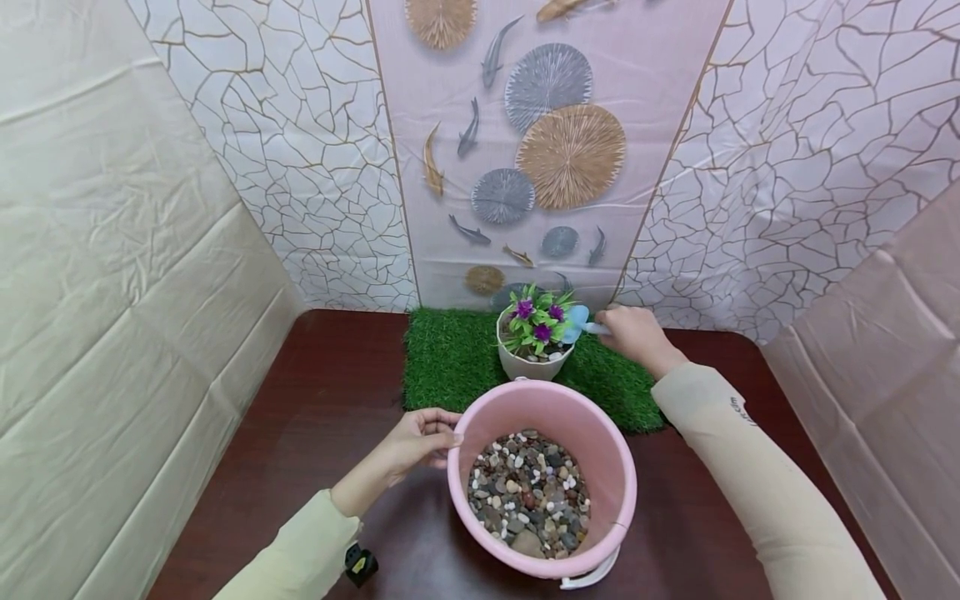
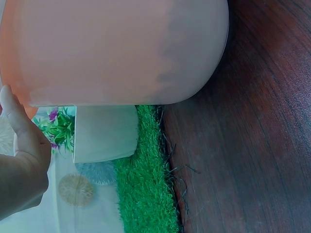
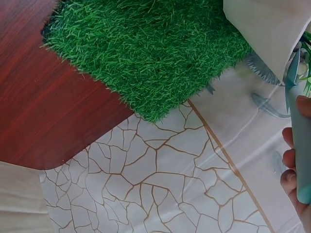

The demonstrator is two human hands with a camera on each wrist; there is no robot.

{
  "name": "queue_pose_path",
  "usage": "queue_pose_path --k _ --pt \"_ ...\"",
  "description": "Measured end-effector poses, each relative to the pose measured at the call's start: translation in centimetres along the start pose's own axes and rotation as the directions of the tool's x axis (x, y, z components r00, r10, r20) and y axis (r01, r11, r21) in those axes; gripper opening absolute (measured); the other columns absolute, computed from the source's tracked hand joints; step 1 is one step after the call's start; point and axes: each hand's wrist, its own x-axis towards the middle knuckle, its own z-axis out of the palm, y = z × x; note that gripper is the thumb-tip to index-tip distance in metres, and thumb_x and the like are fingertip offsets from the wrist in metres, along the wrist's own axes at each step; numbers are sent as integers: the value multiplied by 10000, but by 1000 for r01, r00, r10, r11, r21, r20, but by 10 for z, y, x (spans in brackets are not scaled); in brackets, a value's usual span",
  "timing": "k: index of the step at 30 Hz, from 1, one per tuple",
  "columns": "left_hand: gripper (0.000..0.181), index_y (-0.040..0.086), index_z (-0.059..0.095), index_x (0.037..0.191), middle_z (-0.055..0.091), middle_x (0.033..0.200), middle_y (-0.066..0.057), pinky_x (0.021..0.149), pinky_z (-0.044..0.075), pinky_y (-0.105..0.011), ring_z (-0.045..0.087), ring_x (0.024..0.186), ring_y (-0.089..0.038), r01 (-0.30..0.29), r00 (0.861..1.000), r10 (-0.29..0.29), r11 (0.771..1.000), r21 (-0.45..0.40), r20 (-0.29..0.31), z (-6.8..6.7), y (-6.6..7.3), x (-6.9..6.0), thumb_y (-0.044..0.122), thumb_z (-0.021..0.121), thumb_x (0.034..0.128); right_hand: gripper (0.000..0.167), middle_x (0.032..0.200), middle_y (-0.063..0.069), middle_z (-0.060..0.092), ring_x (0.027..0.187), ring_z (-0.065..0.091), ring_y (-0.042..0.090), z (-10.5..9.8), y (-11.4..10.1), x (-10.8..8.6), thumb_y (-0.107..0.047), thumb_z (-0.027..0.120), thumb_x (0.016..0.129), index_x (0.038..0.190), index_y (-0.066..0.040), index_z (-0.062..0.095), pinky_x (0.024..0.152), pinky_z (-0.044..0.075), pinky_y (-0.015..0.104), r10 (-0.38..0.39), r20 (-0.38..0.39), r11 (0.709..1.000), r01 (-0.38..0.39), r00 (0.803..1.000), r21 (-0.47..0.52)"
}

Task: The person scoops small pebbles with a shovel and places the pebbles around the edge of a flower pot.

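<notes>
A pink bucket (image 1: 615, 433) partly filled with mixed pebbles (image 1: 528, 492) stands on the table. My left hand (image 1: 420, 437) grips its left rim; in the left wrist view the thumb lies by the rim of the bucket (image 2: 121, 53). My right hand (image 1: 636, 333) holds a light-blue garden trowel (image 1: 576, 323) by its handle. The trowel's blade is at the right side of a white flowerpot (image 1: 528, 365), over its rim. Purple flowers (image 1: 542, 332) with green leaves and some pale stones fill that pot. In the right wrist view fingers wrap the trowel handle (image 3: 302, 145).
Under the flowerpot lies a green artificial grass mat (image 1: 450, 358) at the back of the dark wooden table (image 1: 337, 367). Patterned cloth (image 1: 322, 150) hangs behind it, with beige cloth on both sides. The bucket's white handle (image 1: 592, 575) hangs at its front.
</notes>
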Motion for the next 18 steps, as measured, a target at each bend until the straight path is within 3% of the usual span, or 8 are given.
queue_pose_path --k 7,18 --pt "441 -131 495 1227 609 777 48 551 561 -152 610 680 -46 -24 1000 24 1000 6 10 1 1 -2 32 630 840 98 749 133 601 567 560 256 -2 3 -5 -48 680 784 876 -14 676 438 484 394 -30 -77 998 25 997 -64" --pt "437 -124 499 1227 615 780 48 548 560 -149 612 675 -45 -26 1000 26 1000 4 12 1 2 -3 31 629 840 167 807 157 616 632 596 295 -12 8 -15 -42 699 774 932 7 672 459 503 416 -25 -81 996 18 996 -88"
